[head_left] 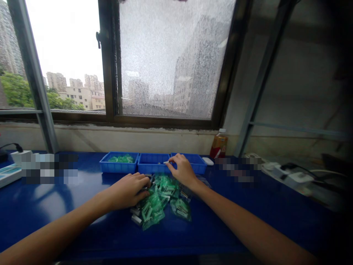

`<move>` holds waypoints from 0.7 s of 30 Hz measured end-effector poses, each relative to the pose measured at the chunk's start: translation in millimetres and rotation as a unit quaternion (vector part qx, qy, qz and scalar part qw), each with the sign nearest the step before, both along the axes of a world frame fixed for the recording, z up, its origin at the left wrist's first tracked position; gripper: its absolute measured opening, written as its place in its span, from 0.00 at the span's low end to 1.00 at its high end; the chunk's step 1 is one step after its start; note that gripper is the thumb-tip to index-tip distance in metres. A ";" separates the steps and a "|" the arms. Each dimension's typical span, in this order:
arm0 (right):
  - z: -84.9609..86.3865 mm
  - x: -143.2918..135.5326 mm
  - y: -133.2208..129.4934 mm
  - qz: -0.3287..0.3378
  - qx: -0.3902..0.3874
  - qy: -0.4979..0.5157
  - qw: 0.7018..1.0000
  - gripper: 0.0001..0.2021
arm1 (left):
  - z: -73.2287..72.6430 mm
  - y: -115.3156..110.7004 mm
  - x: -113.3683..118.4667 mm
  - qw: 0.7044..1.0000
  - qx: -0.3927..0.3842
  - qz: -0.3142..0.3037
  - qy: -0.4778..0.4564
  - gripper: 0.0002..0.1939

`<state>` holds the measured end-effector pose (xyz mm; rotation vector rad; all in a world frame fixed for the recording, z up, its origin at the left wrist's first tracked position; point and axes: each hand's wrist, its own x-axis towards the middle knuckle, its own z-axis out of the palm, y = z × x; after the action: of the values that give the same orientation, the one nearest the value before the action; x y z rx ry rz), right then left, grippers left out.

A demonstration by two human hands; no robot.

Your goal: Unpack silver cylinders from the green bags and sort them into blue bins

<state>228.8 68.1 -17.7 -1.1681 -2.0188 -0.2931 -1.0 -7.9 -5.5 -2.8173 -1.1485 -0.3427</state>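
My right hand (182,170) is over the front of the middle blue bin (153,168), its thumb and fingers pinching a small whitish metal piece (166,162). My left hand (131,190) rests at the left side of a pile of green plastic bags (154,206) with metal parts inside; its fingers curl down and what they touch is partly hidden. Loose silver metal pieces (136,219) lie at the pile's front left. A smaller green bag (180,209) sits at the right of the pile.
The left blue bin (118,167) holds green bags. A third blue bin (197,168) stands right of the middle one. Behind it is a bottle (219,144), with a white object (208,161) nearby. Power strips and cables (295,177) lie at the right.
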 end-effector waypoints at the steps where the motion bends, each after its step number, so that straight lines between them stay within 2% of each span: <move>1: -0.3 -0.2 0.0 -0.002 -0.001 -0.001 1.000 0.06 | 0.2 -0.3 0.1 1.000 -0.001 0.003 -0.002 0.08; 6: -0.1 0.2 -1.2 -0.008 -0.008 0.000 1.000 0.07 | -0.7 -0.1 0.2 1.000 -0.015 0.007 -0.003 0.06; 16: -0.6 0.8 0.3 0.000 -0.015 0.010 1.000 0.08 | 6.3 -1.4 -3.1 0.999 -0.028 0.002 0.039 0.11; 21: -1.0 0.9 0.4 0.009 -0.008 0.011 1.000 0.08 | 3.1 4.1 -7.8 0.999 -0.031 0.011 0.023 0.12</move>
<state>229.7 68.5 -18.7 -1.1579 -2.0143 -0.2532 -8.8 -3.8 -2.4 -2.8477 -1.1999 -0.2432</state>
